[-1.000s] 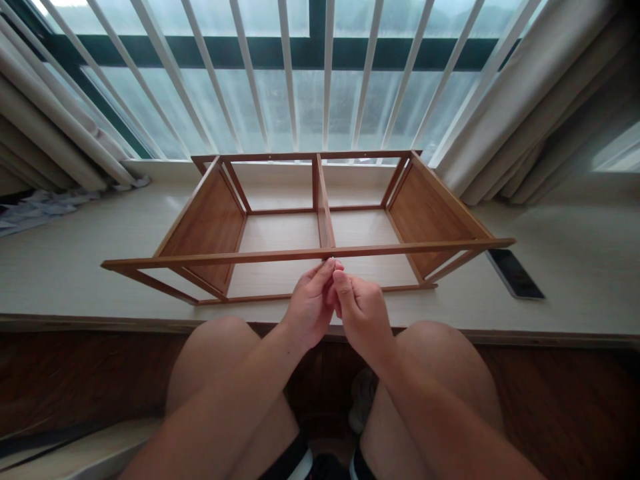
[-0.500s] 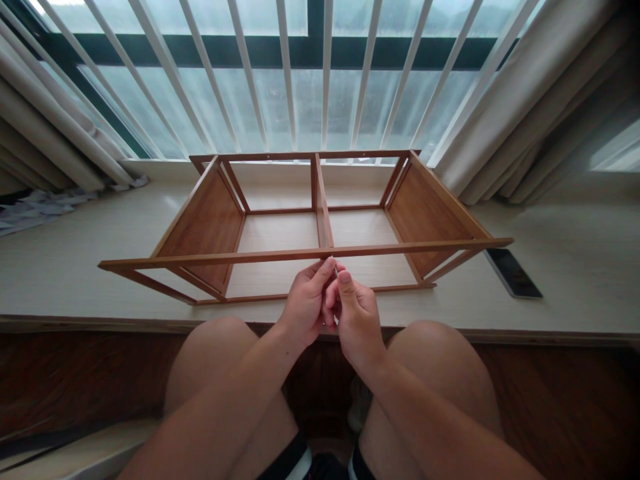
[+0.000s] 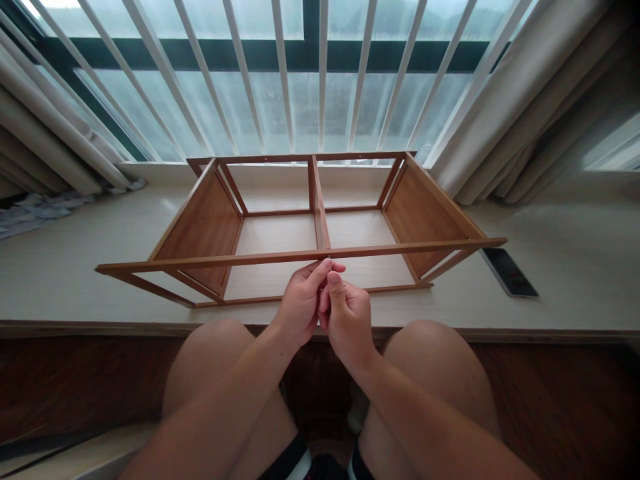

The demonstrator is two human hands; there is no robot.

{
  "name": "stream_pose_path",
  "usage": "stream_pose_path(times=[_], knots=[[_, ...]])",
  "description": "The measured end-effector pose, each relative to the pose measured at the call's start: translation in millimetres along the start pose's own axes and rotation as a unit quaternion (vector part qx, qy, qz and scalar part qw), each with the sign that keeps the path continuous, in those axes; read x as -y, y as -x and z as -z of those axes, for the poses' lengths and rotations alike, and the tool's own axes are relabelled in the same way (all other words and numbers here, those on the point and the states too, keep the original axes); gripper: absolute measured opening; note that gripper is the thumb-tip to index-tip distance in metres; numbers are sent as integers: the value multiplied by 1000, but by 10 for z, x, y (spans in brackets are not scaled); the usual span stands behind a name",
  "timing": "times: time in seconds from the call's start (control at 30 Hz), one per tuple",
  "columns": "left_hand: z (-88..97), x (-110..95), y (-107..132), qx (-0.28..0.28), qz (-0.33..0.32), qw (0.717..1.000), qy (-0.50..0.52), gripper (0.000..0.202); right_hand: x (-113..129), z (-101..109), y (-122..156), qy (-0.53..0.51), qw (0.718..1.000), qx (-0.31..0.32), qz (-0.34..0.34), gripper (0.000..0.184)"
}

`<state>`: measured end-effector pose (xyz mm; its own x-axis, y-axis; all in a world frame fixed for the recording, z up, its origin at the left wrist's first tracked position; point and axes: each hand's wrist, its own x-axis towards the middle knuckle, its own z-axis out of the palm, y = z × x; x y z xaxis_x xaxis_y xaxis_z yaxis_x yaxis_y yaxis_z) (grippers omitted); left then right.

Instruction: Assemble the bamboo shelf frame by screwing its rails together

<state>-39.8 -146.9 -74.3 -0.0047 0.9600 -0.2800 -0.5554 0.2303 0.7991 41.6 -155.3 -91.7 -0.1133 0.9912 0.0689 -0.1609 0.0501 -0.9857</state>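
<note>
Wooden frame (image 3: pixel 320 207) on pale ledge (image 3: pixel 575 267); probably light, stiff, slim rails breakable; best held by side panels (image 3: pixel 425 207). Left hand (image 3: pixel 300 300) pinches thin piece (image 3: pixel 329 261) by near rail (image 3: pixel 260 258); right hand (image 3: pixel 350 320) curled beside, grip hidden, cannot tell.

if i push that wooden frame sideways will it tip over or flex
The frame probably won't tip easily, since it rests on the ledge on a broad base. It may be light for its size, being mostly thin rails with open gaps. It could flex a little, though the solid side panels should stiffen it.
</note>
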Motion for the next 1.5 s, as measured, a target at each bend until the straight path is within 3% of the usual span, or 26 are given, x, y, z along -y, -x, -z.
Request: stream_pose_path(times=[0.37,0.5,0.57,0.7,0.77,0.87,1.03,1.13,1.4,1.5], knots=[[12,2,-12,23,-17,1000,14,29,50,80,-54,54,998,34,-13,55],[15,20,-23,22,-27,999,38,25,107,129,-83,191,980,37,29,57],[18,31,-33,10,-28,998,64,22,178,169,-108,340,936,40,80,54],[21,53,-53,1,12,988,155,14,359,255,-163,594,786,58,161,45],[22,63,-58,19,40,979,197,10,422,290,-184,622,760,81,172,45],[26,77,-59,28,60,971,228,8,436,332,-197,596,777,101,175,46],[29,86,-61,40,48,979,196,12,307,358,-161,410,893,106,150,47],[19,77,-61,47,43,983,171,15,227,339,-125,305,939,98,124,46],[-11,66,-68,36,0,990,134,16,134,250,-85,209,973,65,74,50],[2,81,-74,40,-19,993,108,18,123,201,-80,120,990,58,37,51]])
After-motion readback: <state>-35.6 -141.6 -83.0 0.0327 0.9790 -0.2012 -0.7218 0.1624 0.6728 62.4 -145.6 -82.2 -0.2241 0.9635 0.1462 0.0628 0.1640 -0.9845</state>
